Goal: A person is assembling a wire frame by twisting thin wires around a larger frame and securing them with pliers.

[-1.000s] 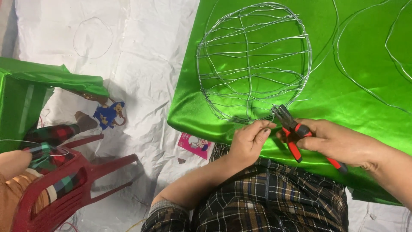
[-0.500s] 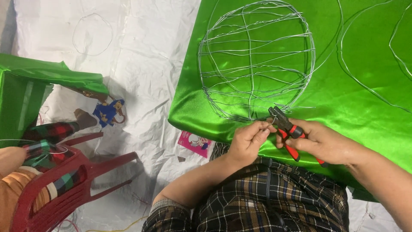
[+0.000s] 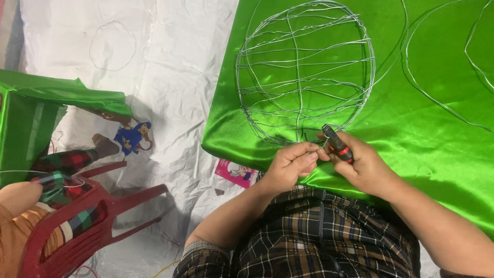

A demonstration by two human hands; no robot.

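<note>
1. Left hand (image 3: 293, 163): fingers pinched shut on wire end, steadying it for the tool.
2. Right hand (image 3: 368, 167): fist closed around pliers (image 3: 337, 144), nose at the wire.
3. Wire frame (image 3: 303, 69) lies flat on green tabletop (image 3: 422, 134), its near rim touching the hands.

Crumpled white sheeting (image 3: 170, 67) covers the floor beside a table draped in glossy green cloth (image 3: 442, 149); a dark red plastic chair (image 3: 98, 221) stands lower left

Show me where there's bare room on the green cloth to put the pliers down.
Free: the green cloth right of the right hand, below the loose wire loops; also the strip left of the round wire frame near the cloth's edge. Crowded: the near edge where the left hand and pliers meet the frame's rim.
</note>
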